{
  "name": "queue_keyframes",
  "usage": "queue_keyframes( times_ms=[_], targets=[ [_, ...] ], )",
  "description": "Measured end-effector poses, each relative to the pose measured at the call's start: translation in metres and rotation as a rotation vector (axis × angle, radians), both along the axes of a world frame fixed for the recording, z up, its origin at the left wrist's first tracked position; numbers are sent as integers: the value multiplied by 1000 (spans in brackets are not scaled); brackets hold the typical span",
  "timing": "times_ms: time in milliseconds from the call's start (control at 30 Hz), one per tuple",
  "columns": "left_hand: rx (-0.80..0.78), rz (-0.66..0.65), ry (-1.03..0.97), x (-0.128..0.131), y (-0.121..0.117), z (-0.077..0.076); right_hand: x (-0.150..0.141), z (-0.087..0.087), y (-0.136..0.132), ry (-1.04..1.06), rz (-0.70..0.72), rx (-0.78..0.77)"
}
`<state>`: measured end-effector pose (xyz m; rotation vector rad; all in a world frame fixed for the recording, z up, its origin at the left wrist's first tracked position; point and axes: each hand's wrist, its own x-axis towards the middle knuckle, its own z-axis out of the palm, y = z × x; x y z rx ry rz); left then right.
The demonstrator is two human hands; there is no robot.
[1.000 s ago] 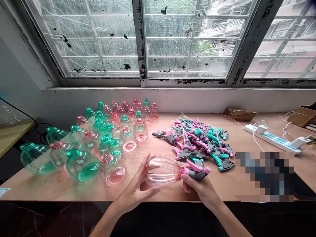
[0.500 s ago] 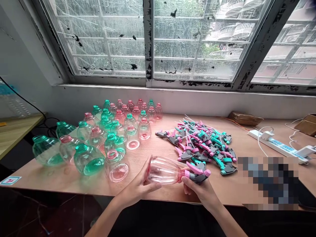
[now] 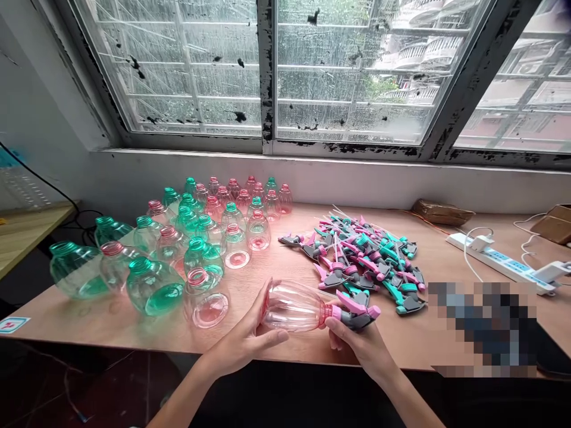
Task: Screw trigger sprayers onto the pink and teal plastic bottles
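Note:
A clear pink plastic bottle lies sideways above the table's front edge, held between both hands. My left hand cups its base, fingers wrapped round it. My right hand grips the pink and grey spray trigger head seated on the bottle's neck. Just beyond it lies a heap of pink and teal trigger heads with thin dip tubes. To the left stand several empty green and pink bottles without tops.
The wooden table runs along a white sill under a grimy window. A white power strip with cables lies at the right, a brown bundle behind it, a blurred patch at front right.
Both hands stay on the bottle and trigger head; the bottle looks slightly turned. The view has shifted a little.

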<state>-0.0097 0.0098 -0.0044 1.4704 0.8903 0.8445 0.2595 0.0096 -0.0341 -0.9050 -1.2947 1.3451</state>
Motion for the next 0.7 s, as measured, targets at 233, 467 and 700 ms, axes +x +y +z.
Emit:
queue_keyframes(
  times_ms=[233,467,700],
  targets=[
    [111,-29,58,-4,3,-3,-1,-1,3,35,7,-11],
    [21,8,38,-1,0,0,0,-2,3,20,24,-11],
    [26,-36,34,-1,2,0,0,1,2,12,39,-14]
  ],
)
